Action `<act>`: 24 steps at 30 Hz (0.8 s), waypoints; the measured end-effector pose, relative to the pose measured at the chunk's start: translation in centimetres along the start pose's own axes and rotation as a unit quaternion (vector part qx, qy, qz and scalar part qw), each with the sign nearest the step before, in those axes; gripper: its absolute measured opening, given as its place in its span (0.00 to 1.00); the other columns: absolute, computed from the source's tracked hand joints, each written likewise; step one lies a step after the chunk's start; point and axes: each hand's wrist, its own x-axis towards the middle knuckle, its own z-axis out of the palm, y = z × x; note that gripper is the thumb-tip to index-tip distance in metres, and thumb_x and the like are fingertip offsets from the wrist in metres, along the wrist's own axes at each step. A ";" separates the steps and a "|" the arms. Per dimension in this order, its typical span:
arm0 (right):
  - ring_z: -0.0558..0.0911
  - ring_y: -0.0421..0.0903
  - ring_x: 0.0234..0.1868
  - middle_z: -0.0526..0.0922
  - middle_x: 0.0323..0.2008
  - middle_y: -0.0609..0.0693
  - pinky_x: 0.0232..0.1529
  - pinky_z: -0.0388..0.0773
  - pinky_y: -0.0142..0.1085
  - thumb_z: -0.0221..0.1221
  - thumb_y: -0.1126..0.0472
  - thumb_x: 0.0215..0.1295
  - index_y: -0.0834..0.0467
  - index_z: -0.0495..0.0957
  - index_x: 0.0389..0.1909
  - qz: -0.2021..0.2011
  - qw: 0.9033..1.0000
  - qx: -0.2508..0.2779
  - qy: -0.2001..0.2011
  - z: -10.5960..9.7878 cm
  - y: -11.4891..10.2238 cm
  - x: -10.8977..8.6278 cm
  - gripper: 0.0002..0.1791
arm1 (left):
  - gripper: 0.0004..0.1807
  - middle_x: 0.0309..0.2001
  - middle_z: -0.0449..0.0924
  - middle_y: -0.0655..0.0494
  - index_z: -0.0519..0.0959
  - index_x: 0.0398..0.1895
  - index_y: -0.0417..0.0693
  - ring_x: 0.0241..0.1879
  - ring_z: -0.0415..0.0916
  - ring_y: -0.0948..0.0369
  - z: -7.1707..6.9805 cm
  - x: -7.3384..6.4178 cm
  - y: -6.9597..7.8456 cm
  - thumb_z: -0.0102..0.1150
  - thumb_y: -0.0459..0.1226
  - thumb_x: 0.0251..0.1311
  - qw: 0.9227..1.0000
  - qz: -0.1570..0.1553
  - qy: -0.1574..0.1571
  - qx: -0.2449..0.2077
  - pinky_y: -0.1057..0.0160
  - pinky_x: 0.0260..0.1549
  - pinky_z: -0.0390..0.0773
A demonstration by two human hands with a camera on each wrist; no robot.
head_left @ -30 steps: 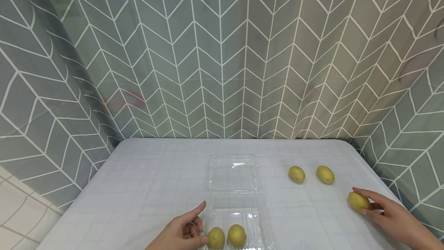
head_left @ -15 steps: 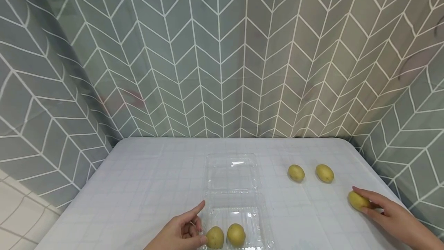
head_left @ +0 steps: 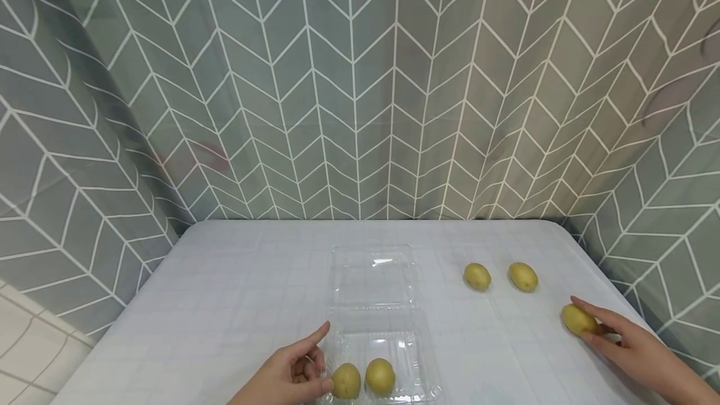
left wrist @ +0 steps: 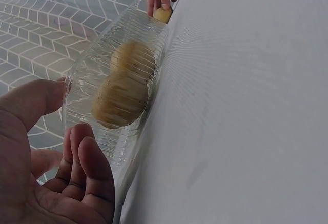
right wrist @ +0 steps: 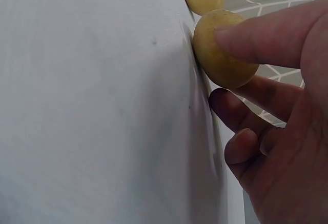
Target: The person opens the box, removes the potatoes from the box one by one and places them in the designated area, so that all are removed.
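Observation:
My right hand (head_left: 630,342) pinches a yellow potato (head_left: 578,319) at the table's right side. In the right wrist view the thumb lies on this potato (right wrist: 223,49), with a finger on its far side; it sits at the tabletop. My left hand (head_left: 287,370) is at the left edge of an open clear plastic clamshell box (head_left: 419,355). Its thumb (left wrist: 41,98) reaches over the rim while several fingers curl against the outside and the index finger points forward. Inside the box lie two potatoes, one on the left (head_left: 345,381) and another (head_left: 380,377) beside it.
Two more potatoes, a left one (head_left: 477,276) and a right one (head_left: 523,276), lie on the white-covered table (head_left: 236,292) at the back right. The box lid (head_left: 371,277) is folded back flat, away from me. A grey patterned curtain (head_left: 360,92) surrounds the table's far side.
The head view has shifted slightly, so everything appears a little higher and farther left. Both hands, the potatoes and the box keep the same places on the table.

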 end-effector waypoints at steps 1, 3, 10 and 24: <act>0.72 0.22 0.45 0.64 0.57 0.17 0.36 0.67 0.17 0.67 0.72 0.58 0.56 0.73 0.67 0.007 1.000 0.000 0.001 0.0 0.0 -0.1 0.34 | 0.43 0.41 0.70 0.50 0.53 0.76 0.36 0.31 0.71 0.70 0.0 0.0 0.0 0.65 0.34 0.63 1.000 0.000 0.000 0.000 0.75 0.30 0.74; 0.73 0.25 0.41 0.64 0.55 0.16 0.34 0.68 0.19 0.68 0.71 0.57 0.55 0.73 0.67 0.022 1.000 -0.005 0.003 0.0 -0.1 -0.2 0.35 | 0.43 0.41 0.70 0.50 0.53 0.76 0.35 0.31 0.71 0.70 0.0 0.0 0.1 0.65 0.34 0.62 1.000 0.001 0.000 0.001 0.75 0.30 0.74; 0.74 0.27 0.36 0.66 0.49 0.16 0.29 0.71 0.27 0.69 0.69 0.57 0.56 0.74 0.65 0.054 0.998 -0.021 0.006 -0.4 -0.2 -0.3 0.33 | 0.43 0.40 0.70 0.51 0.53 0.76 0.34 0.31 0.71 0.70 0.0 0.0 0.1 0.65 0.34 0.62 1.000 0.007 0.003 0.010 0.75 0.30 0.74; 0.66 0.16 0.46 0.60 0.55 0.14 0.33 0.72 0.22 0.67 0.63 0.64 0.58 0.70 0.69 0.041 0.998 -0.023 0.037 -1.8 -1.6 0.6 0.32 | 0.43 0.40 0.71 0.51 0.53 0.76 0.34 0.31 0.71 0.70 -0.1 0.0 -0.1 0.65 0.34 0.62 1.000 0.014 0.001 0.012 0.73 0.32 0.76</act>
